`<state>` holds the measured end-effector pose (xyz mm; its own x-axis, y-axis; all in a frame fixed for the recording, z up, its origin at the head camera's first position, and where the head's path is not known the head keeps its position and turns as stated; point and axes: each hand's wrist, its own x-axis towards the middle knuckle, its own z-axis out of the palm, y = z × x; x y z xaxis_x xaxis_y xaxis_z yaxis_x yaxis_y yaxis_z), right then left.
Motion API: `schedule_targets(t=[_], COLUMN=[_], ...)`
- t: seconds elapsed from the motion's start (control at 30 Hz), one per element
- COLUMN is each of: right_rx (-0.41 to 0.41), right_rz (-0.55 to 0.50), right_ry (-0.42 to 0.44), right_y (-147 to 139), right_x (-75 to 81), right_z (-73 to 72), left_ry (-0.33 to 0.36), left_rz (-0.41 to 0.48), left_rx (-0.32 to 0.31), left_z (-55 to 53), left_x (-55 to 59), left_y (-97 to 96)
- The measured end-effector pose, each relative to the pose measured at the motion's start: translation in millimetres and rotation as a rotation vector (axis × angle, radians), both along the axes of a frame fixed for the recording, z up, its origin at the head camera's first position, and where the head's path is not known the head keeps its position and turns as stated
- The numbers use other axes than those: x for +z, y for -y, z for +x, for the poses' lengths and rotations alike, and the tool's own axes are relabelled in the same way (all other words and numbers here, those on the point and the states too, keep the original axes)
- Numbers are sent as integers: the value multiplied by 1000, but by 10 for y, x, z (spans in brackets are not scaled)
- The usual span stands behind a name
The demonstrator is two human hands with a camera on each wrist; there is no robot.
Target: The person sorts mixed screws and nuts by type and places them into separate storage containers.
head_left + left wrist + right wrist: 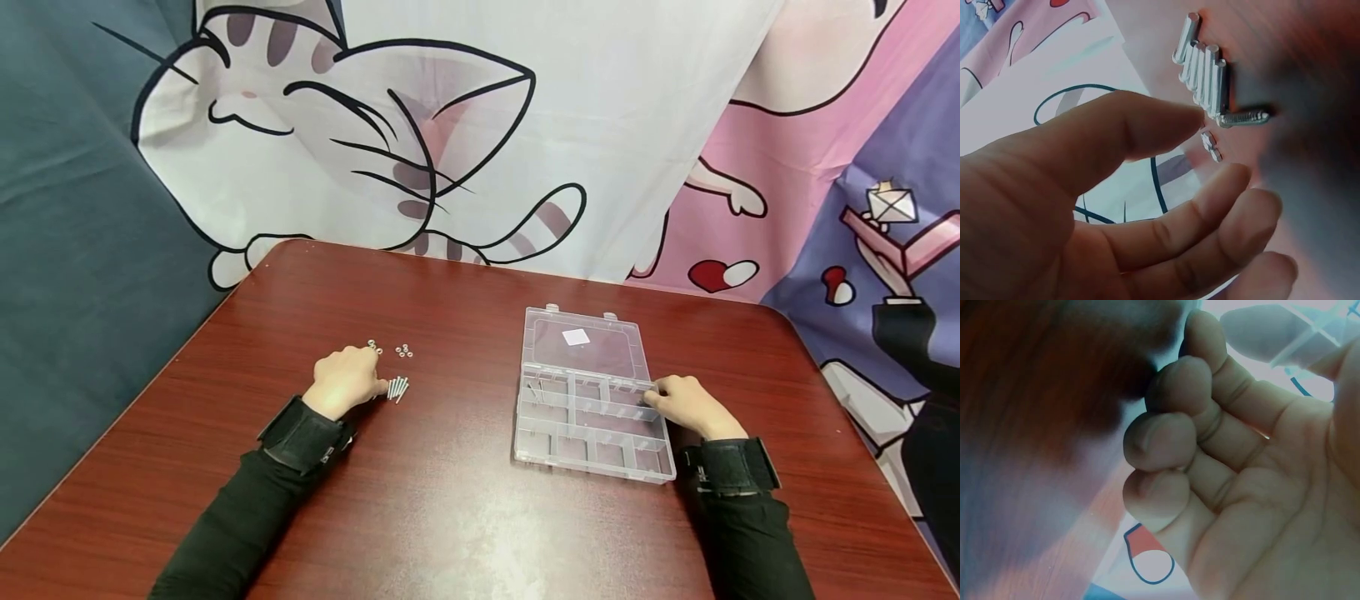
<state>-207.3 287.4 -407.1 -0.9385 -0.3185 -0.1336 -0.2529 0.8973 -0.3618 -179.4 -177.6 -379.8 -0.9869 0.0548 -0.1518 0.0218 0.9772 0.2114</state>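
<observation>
Left Hand at the Screws, Right Hand on the Case

Nearest, the right hand (692,404) appears to pinch the right wall of the open, clear plastic compartment case (592,468), thumb inside and fingers curled outside. A light hold should steady it without tipping it. Slim silver pieces (541,390) sit in a left compartment near the hinge.

Off to the left, the left hand (347,379) has thumb and fingers parted, the thumb tip just beside a row of silver metal screws (1207,75); whether it touches one, I cannot tell. One screw lies crosswise at the row's end; pinching that one across its shank should disturb the others least.

The dark reddish-brown wooden table (450,458) offers a wide stretch between screws and case, so a low sideways path looks workable, rising over the case's rim and dividers. Just beyond the screws, two clusters of small silver ring-shaped nuts (403,351) could scatter under a careless finger. The case's lid (600,354) lies folded back, short of the table's far edge, where a printed cloth (637,125) hangs.
</observation>
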Motion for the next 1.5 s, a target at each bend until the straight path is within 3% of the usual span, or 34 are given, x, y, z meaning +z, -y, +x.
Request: schedule_targets(t=[0.53,1.17,1.5], right_rx=[-1,9,9], right_rz=[1,-2,-2], right_ry=[-11,-25,-26], right_y=[0,-10,-9], right_x=[1,-5,-10], right_z=[-3,-35,-34], left_ry=[57,63,44], left_rz=[-6,-9,-9], left_rx=[22,21,20], left_z=[-30,-99,-88], left_x=[-42,-113,-87], left_y=[-6,36,27])
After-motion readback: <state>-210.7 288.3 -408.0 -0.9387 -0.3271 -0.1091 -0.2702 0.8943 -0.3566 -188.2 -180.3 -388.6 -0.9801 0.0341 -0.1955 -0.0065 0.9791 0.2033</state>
